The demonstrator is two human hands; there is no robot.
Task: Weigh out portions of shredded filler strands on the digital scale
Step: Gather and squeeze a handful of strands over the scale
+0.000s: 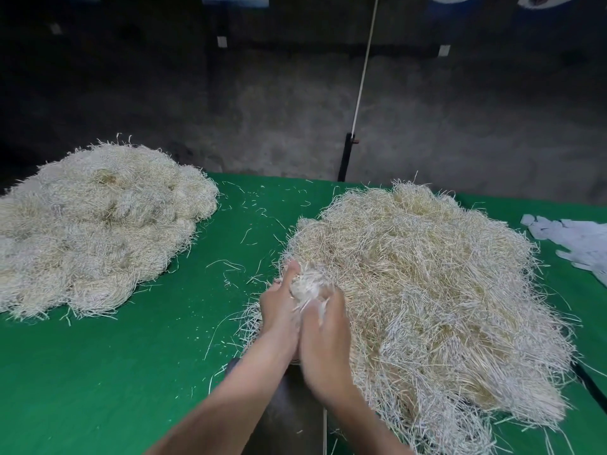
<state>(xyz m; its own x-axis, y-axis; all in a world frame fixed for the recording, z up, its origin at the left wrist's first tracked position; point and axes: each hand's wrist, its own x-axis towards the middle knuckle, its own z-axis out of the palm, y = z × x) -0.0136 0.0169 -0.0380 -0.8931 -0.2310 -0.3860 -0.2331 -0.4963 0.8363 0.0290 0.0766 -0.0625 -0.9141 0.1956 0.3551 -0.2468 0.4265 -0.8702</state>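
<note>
At lower centre a clump of strands (308, 285) is being clasped in the curled left grip (279, 307) and right grip (323, 326), so tangled strands from the pile (427, 290) may be dragged along, skewing the portion.

The flat table cloth (131, 372) is plain bright green, flecked with pale stray strands. At the left, the fluffy heap of shredded strands (98, 224) is off-white to cream. At the right, the wider heap (427, 290) mixes straw-yellow with white. The near tuft of strands (308, 287) is whitish. At the far right, the crumpled paper scraps (574, 238) are white.
</note>
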